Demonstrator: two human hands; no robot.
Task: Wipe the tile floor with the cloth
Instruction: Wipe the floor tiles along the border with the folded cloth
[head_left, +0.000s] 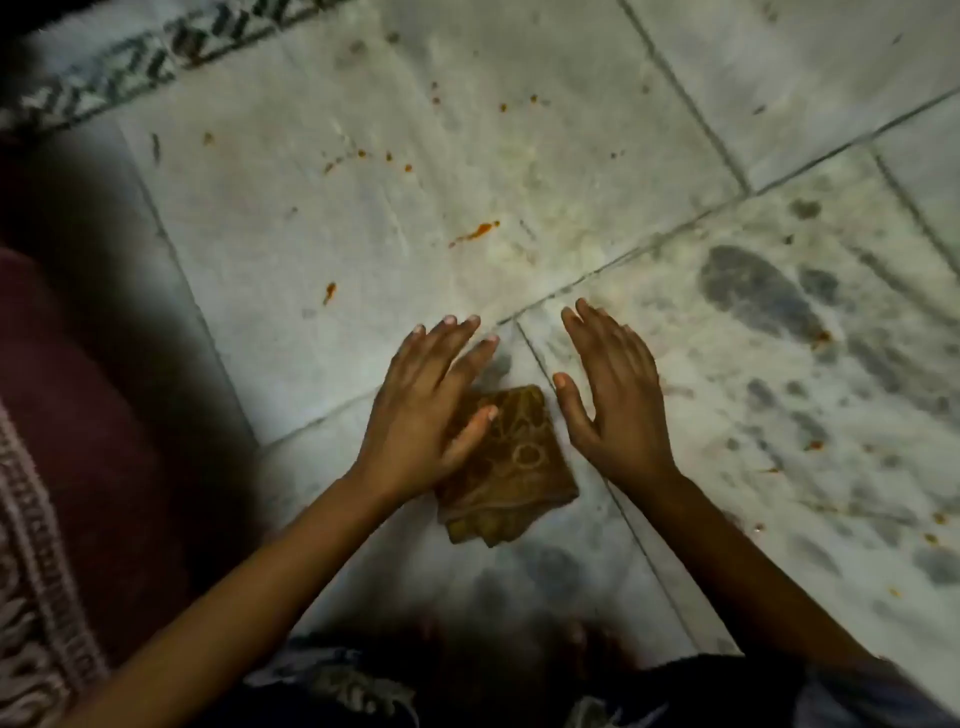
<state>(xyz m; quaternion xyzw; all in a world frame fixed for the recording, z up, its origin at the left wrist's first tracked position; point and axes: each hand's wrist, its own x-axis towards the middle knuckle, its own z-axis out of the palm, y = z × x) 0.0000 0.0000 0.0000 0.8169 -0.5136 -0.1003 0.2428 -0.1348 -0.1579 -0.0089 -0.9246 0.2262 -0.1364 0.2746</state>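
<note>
I'm seeing my left hand (423, 410) lying flat, fingers straight, partly over the cloth (511, 467). My right hand (615, 400) is hovering spread beside it, holding nothing; orange spots (475, 232) are lying ahead on the floor (363, 249).

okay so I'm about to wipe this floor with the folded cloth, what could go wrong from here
1. The orange splatters lie beyond the cloth; a dry folded cloth may smear them rather than lift them.
2. Neither hand grips the cloth: the left hand lies open over its edge, the right hand beside it, so it could slip or unfold.
3. Wiping leftward may push grime onto the dark red rug.
</note>
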